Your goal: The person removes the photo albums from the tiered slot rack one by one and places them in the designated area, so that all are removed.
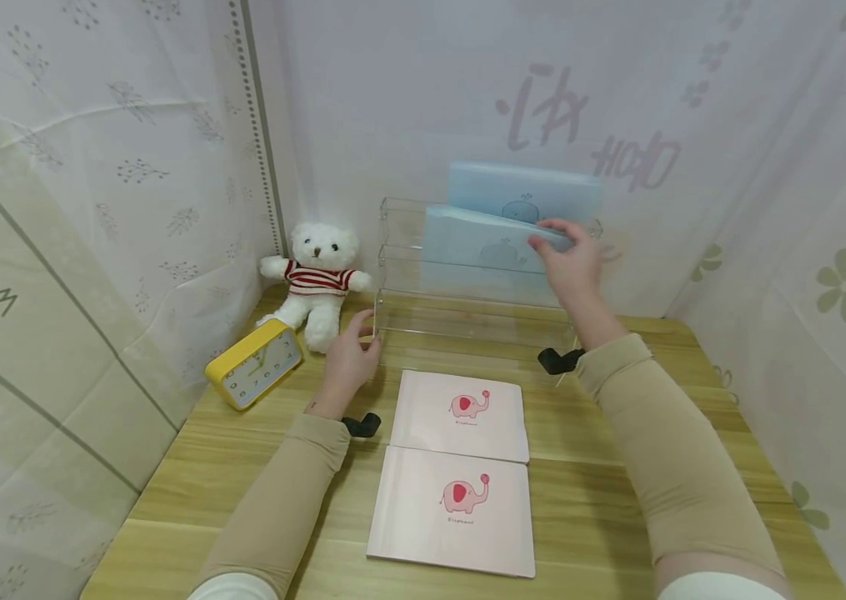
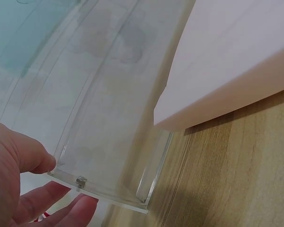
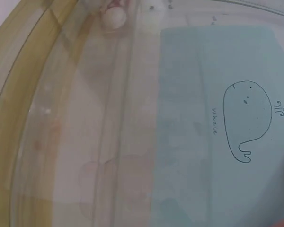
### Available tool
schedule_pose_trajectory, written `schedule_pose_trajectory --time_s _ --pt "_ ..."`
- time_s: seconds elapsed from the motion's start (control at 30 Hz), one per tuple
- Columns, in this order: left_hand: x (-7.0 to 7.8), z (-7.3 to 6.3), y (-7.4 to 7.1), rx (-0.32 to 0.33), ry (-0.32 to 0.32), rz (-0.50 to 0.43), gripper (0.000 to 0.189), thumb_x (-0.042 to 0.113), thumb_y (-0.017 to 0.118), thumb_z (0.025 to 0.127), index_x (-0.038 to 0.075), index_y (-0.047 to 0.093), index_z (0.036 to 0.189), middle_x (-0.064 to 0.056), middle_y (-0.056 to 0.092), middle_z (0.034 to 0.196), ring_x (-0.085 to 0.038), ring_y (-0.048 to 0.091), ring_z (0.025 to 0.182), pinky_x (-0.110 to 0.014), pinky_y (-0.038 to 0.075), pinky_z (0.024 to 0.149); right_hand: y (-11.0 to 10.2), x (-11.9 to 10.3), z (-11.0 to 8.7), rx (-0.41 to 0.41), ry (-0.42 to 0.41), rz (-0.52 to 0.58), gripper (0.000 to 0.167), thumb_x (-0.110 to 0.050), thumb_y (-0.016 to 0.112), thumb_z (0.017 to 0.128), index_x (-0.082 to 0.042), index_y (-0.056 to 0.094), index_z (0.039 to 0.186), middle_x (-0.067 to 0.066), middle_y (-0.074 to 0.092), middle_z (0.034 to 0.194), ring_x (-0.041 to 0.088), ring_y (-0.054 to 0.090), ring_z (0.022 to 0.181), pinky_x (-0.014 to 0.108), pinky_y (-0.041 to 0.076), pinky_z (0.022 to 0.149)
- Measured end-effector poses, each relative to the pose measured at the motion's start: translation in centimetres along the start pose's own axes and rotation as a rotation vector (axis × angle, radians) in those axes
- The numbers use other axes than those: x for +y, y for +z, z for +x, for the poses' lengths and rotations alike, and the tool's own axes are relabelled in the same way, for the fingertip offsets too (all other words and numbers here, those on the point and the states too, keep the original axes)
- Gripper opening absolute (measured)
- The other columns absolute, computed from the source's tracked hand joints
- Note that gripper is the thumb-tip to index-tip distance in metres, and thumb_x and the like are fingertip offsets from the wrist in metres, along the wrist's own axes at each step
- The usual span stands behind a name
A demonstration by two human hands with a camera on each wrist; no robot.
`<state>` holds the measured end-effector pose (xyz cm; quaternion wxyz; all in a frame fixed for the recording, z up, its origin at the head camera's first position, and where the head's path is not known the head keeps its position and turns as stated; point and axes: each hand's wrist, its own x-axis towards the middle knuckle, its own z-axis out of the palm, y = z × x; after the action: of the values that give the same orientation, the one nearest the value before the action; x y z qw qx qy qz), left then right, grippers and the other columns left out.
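A clear tiered acrylic rack (image 1: 468,317) stands at the back of the table. My left hand (image 1: 351,362) pinches its left side panel, and the left wrist view shows the thumb (image 2: 35,158) inside and fingers (image 2: 52,198) outside the panel edge. With my right hand (image 1: 571,262) I grip the upper right corner of a light blue notebook (image 1: 475,237) with a whale drawing, standing in the middle tier. Behind it, in the top tier, stands another blue whale notebook (image 1: 498,183). In the right wrist view, the nearer blue notebook's cover (image 3: 189,142) shows behind the clear plastic.
Two pink elephant booklets, a far one (image 1: 430,417) and a near one (image 1: 415,517), lie on the wooden table (image 1: 603,517) before the rack. A white teddy bear (image 1: 321,283) and a yellow clock (image 1: 253,362) are at left. Patterned curtains (image 1: 362,100) surround the table.
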<state>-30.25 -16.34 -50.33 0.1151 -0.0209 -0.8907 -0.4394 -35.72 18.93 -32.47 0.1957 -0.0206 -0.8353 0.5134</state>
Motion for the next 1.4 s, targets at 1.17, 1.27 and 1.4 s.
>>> schedule_pose_trajectory --time_s 1.17,1.27,1.4 --pt "-0.1 0.2 0.0 -0.020 -0.035 -0.015 0.056 0.019 0.065 0.109 0.021 0.050 0.163 -0.023 0.072 0.143 -0.041 0.081 0.114 -0.054 0.068 0.083 -8.7 8.2 -11.3 0.974 0.021 0.868 0.030 -0.003 0.095 0.080 -0.001 0.078 0.105 0.010 0.070 0.117 0.024 0.065 0.118 0.039 0.054 0.104" --pt "0.0 0.2 0.1 -0.008 -0.032 -0.013 0.056 0.019 0.066 0.109 0.021 0.050 0.163 -0.022 0.073 0.142 -0.041 0.081 0.114 -0.054 0.068 0.082 -9.2 9.1 -11.6 0.983 0.073 0.881 0.030 -0.001 0.094 0.083 -0.003 0.077 0.107 0.009 0.068 0.122 0.023 0.062 0.124 0.037 0.054 0.107" --pt "0.2 0.0 -0.2 -0.014 -0.030 -0.024 0.056 0.019 0.066 0.109 0.020 0.050 0.163 -0.023 0.073 0.142 -0.042 0.081 0.114 -0.054 0.068 0.081 -9.6 10.2 -11.8 1.015 0.173 0.886 0.029 0.000 0.091 0.086 -0.006 0.076 0.109 0.006 0.066 0.126 0.019 0.059 0.129 0.033 0.052 0.110"
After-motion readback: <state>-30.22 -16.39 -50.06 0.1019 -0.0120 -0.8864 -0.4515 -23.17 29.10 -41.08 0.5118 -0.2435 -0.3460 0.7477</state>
